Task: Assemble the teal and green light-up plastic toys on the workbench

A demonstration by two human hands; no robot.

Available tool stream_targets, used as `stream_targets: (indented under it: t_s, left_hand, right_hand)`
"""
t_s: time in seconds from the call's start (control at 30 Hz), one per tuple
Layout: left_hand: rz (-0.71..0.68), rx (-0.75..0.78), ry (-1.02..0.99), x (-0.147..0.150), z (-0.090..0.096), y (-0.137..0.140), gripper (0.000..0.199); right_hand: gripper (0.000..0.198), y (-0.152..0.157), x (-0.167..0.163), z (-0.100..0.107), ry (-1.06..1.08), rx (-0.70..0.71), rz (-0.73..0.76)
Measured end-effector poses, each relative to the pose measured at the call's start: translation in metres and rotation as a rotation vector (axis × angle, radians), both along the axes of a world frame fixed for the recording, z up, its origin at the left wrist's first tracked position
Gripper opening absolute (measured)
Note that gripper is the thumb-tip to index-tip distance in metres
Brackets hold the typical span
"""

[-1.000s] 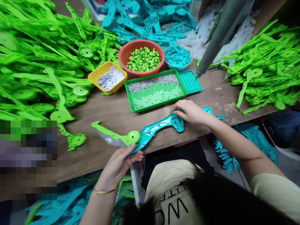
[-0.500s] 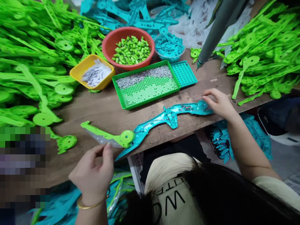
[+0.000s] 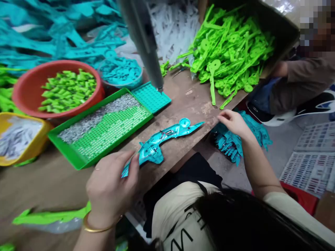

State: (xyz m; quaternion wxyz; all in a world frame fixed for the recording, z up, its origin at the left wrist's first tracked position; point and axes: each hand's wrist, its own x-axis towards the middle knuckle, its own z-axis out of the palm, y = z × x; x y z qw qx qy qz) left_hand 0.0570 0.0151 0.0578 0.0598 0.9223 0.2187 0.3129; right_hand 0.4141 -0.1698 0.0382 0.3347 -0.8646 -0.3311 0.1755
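A bow-shaped blue plastic shell [image 3: 151, 148] lies on the table before me, with thin wires and a small metal part in it. My left hand [image 3: 112, 184] is curled over its left end, thumb and forefinger close together; the hand hides whether they grip it. Beyond the shell's right tip, my right hand [image 3: 232, 122] is closed in a pinch, apart from the shell. Anything in that pinch is too small to make out. A lime green arm [image 3: 52, 218] with clear plastic along its edge runs behind my left wrist.
A grey powered screwdriver [image 3: 146, 45] hangs above a teal tray [image 3: 154, 97]. Left of it stand a green perforated tray [image 3: 83, 164] of screws, a red bowl [image 3: 26, 87] and a yellow box [image 3: 39, 146]. Green parts [image 3: 230, 52] are heaped at right, near another person's sleeve [image 3: 309, 76].
The view has swung to the right. My left hand has moved from beside the green arm to over the blue shell; my right hand has drawn away from the shell's right end.
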Motion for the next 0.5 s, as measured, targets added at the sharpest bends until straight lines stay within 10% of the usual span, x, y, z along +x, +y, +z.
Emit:
stream_targets:
  t_s: [0.17,0.5]
  left_hand:
    - [-0.319,-0.026,0.12,0.07,0.009,0.015,0.011]
    - [-0.447,-0.163,0.353,0.222,0.0,0.01,0.033]
  right_hand:
    - [0.026,-0.03,-0.013,-0.05,0.698,0.058,-0.367]
    - [0.032,-0.017,-0.044,-0.135,1.013,0.545,-0.796]
